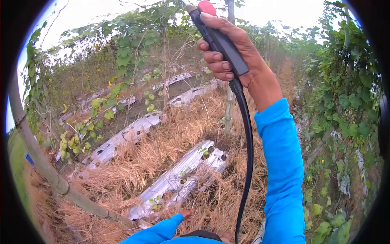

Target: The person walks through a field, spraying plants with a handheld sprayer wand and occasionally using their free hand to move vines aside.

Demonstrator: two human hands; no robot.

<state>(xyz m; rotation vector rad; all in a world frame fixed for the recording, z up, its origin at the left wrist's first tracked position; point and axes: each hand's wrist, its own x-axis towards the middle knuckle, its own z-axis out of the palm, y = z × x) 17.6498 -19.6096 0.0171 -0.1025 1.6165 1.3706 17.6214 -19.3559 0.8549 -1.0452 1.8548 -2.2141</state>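
Observation:
Raised high at the top of the view, my right hand is wrapped round a black sprayer handle, its thumb by a red button. From the handle's lower end a black hose hangs down past my blue sleeve and out of the frame. The sprayer's front end points up to the left and leaves the view. Low in the middle, my left hand shows small beyond its sleeve, over dry straw; its fingers are too foreshortened to make out.
Silvery plastic mulch strips with planting holes and small seedlings lie among dry straw. A bamboo pole slants across the left. Leafy climbing vines rise on the right, and more vines with pale green fruits hang behind.

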